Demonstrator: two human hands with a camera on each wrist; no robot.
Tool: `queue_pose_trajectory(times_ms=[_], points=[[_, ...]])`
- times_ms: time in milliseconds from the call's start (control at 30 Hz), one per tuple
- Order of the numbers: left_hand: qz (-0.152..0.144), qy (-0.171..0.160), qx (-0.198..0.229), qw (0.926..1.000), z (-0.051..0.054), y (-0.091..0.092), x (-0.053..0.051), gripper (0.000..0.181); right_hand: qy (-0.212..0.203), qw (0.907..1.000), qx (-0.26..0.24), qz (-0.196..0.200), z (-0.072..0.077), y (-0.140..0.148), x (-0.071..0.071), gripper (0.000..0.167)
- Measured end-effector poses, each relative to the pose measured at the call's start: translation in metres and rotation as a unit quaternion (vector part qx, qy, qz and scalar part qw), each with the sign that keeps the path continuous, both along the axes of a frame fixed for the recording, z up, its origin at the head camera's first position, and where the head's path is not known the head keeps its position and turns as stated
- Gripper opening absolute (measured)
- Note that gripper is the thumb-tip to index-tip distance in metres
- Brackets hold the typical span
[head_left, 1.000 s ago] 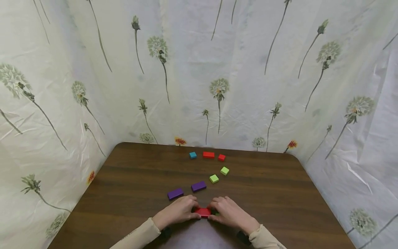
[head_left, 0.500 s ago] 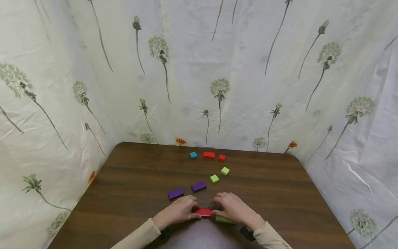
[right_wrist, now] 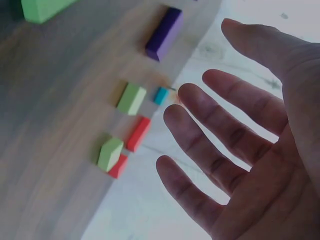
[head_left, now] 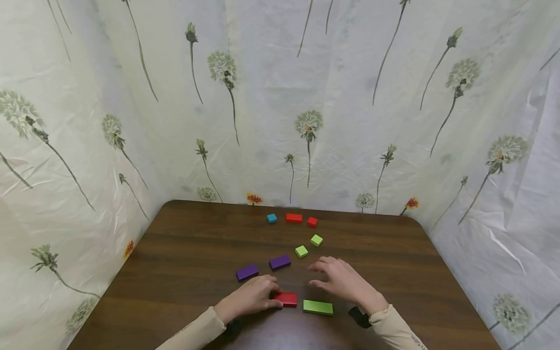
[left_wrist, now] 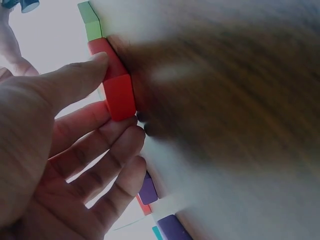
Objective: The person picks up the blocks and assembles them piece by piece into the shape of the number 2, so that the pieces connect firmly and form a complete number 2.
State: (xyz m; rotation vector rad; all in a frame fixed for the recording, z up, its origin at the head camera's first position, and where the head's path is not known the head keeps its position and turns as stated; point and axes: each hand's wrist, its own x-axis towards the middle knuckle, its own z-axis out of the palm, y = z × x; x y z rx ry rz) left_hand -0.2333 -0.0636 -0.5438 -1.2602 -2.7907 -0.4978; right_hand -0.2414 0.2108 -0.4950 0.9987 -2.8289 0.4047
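Near the front of the table, my left hand [head_left: 253, 297] pinches the left end of a red block [head_left: 288, 299] between thumb and fingers. The left wrist view shows the thumb on one side of that red block [left_wrist: 120, 95] and fingertips on the other. A long green block [head_left: 318, 307] lies just right of it, with a small gap between them. Above and to the right of the green block hovers my right hand [head_left: 343, 282], fingers spread and holding nothing. Its open palm fills the right side of the right wrist view.
Two purple blocks [head_left: 280, 262] lie beyond my left hand. Farther back are two small green blocks [head_left: 301, 251], a blue block [head_left: 271, 218], a long red block [head_left: 294, 218] and a small red block [head_left: 312, 221]. A flower-printed curtain [head_left: 271, 97] borders the wooden table [head_left: 197, 243].
My right hand has let go of the red block's right end and moved away up and right, uncovering the green block. The left hand has stayed on the red block.
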Motion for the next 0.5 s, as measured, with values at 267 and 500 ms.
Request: queue_pose_trajectory(times_ms=[267, 500], points=[[0.001, -0.01, 0.004, 0.9999, -0.001, -0.001, -0.001, 0.029, 0.005, 0.9997, -0.016, -0.017, 0.008, 0.015, -0.003, 0.031], [0.002, -0.01, 0.006, 0.9999, 0.0, -0.001, 0.0, 0.029, 0.012, 0.9994, -0.021, -0.025, 0.012, 0.023, -0.002, 0.032]])
